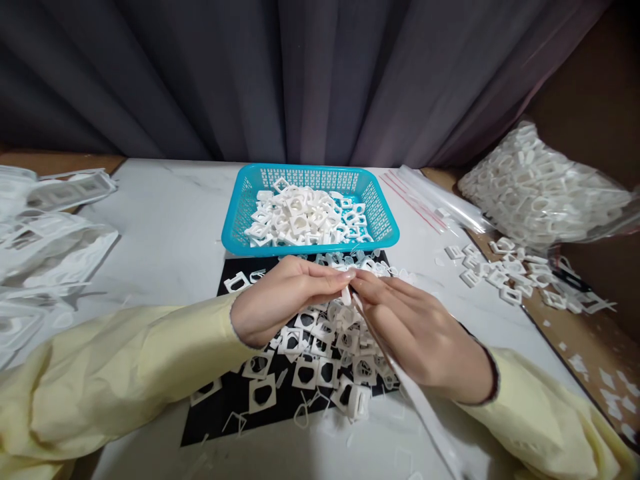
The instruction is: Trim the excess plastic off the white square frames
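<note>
My left hand (283, 293) is closed, its thumb and fingers pinching a small white piece (346, 295) whose shape is mostly covered. Fingertip to fingertip with it, my right hand (423, 327) is closed too, on a long narrow white strip (425, 413) that trails down to the lower right. Whether the strip touches the small piece is hidden by the fingers. Below both hands, many white plastic frames with cut-out openings (263, 393) lie heaped on a black mat (210, 423), mixed with thin clear offcuts.
Behind the hands stands a blue perforated basket (310, 251) with white frames inside. To the right are a bulging clear bag (545, 187), a flat zip bag (440, 197) and loose white pieces (510, 270). White bagged sheets (60, 247) lie left. A grey curtain (320, 80) hangs behind.
</note>
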Available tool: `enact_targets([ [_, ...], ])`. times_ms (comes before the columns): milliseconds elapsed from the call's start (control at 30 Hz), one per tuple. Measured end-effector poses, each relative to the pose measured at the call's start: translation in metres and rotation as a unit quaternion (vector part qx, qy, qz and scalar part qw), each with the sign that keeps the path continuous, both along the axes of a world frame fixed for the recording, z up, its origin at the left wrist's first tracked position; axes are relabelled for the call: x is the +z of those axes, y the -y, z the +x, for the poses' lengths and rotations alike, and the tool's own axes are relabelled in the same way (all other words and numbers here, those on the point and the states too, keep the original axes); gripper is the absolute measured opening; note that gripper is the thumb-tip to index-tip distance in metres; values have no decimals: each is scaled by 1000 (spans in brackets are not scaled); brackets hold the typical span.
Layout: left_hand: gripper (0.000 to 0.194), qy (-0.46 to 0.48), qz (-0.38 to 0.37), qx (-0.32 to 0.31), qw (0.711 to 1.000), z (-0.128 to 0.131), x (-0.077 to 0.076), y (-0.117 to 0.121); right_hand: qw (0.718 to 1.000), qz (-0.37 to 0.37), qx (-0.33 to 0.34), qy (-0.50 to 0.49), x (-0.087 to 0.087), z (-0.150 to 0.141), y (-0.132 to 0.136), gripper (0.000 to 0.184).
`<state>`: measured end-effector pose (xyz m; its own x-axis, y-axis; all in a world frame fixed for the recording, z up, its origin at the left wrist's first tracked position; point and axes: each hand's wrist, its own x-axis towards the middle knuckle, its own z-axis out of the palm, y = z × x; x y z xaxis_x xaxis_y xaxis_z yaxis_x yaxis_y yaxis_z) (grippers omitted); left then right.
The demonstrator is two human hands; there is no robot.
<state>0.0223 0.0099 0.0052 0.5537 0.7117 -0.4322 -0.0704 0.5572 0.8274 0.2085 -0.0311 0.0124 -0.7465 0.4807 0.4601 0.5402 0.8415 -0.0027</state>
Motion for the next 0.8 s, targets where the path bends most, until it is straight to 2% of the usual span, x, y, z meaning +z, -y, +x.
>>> enact_targets([
  [200,20,-7,-28,2,1000,1,-6,-3,994,105,11,42,-11,-8,-2,23],
  [300,17,-13,-42,-7,999,0,-8,-2,991,125,9,37,-20,-3,-11,22],
  [367,18,-9,-45,-21,999,0,-8,-1,994,109,-3,13,-23,3,-16,21],
  [433,18,2,-33,-25,999,0,-6,-1,998,46,-32,-39,-19,9,-19,15],
  [500,17,7,-10,-18,1000,0,-4,-1,990,-57,-73,-108,-9,14,-18,11],
  [567,18,-2,26,-10,1000,0,-1,-1,963,-167,-108,-181,6,16,-14,10],
  [633,20,-25,67,-10,997,-1,3,-1,930,-260,-115,-231,19,16,-10,15],
  [700,22,-54,109,-11,992,-1,5,0,907,-321,-111,-249,27,14,-9,21],
  [800,27,-89,146,-27,985,0,8,1,897,-357,-94,-244,27,12,-10,20],
])
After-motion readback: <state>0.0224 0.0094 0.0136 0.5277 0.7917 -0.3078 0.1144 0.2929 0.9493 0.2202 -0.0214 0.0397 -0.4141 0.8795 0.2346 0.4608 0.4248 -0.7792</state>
